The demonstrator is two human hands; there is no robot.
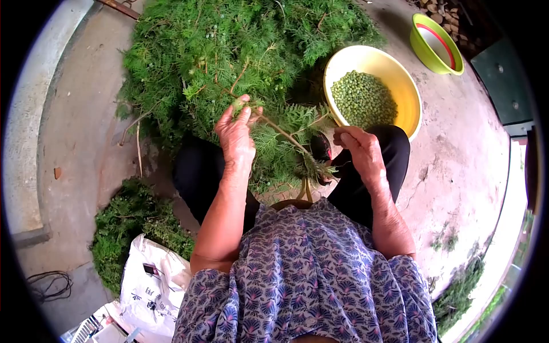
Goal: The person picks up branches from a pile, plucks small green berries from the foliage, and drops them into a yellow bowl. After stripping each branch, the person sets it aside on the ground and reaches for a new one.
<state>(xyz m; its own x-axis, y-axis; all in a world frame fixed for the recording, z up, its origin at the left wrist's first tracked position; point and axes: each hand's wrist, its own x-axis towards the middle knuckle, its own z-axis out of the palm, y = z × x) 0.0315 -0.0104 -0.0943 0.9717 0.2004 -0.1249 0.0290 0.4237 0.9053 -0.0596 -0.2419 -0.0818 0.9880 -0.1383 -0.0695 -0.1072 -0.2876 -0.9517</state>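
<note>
My left hand (pixel 235 134) pinches a leafy evergreen branch (pixel 280 130) between thumb and fingers. Its bare brown stem slants down to the right across my lap, with feathery green sprays hanging below. My right hand (pixel 360 150) is closed above my right knee, just below the rim of a yellow basin (pixel 407 106). Whatever its fingertips hold, if anything, is too small to make out. Many small round green cones (pixel 366 97) lie in the basin. Beyond my left hand spreads a large heap of evergreen branches (pixel 189 51).
A green basin (pixel 422 51) with a red-rimmed bowl inside stands at the upper right, near stacked firewood (pixel 443 14). At lower left are a smaller heap of cut greenery (pixel 131 223), a white sack (pixel 151 297) and a coiled black cable (pixel 51 286). More greenery (pixel 460 291) lies at lower right.
</note>
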